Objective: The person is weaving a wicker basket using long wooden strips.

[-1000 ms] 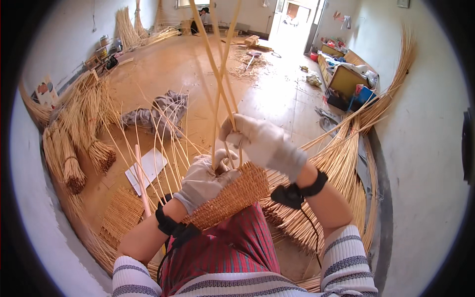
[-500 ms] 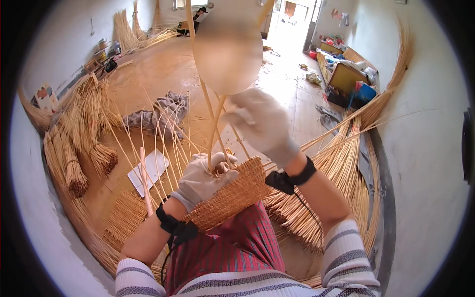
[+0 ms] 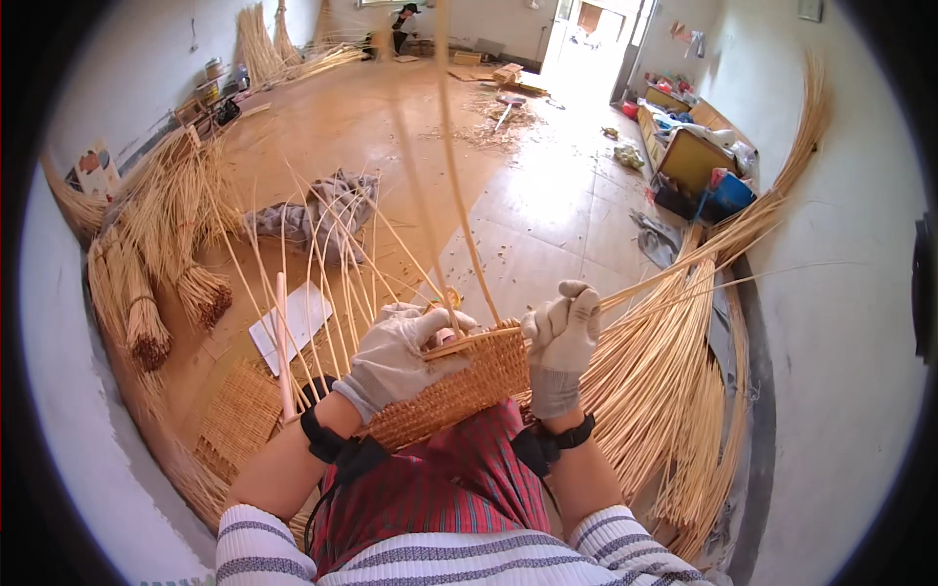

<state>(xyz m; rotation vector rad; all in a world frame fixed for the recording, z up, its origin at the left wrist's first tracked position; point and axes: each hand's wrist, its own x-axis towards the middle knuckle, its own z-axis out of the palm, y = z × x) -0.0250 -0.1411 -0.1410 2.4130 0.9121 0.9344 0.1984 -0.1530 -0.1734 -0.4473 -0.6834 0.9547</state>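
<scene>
My left hand (image 3: 405, 356), in a pale work glove, grips the top edge of a woven wicker basket (image 3: 454, 386) held tilted above my lap. Its thumb and fingers close over the rim. Two long upright wicker rods (image 3: 469, 234) rise from that rim, one blurred. Along the top edge lies a bent wicker strand (image 3: 479, 342), running toward my right hand (image 3: 564, 337). That gloved hand is at the basket's right end, its fingers curled closed around the strand; the strand's end is hidden by the glove.
Loose wicker rods (image 3: 664, 391) spread across the right side. Tied wicker bundles (image 3: 147, 327) lie at the left, near a woven panel (image 3: 239, 415), a white board (image 3: 291, 327) and a crumpled grey cloth (image 3: 332, 210). A person (image 3: 403, 29) is at the far wall.
My right hand has come down from above the basket to its right end. One upright rod is now bent along the rim. My left hand keeps its grip. The blurred oval over the view is gone.
</scene>
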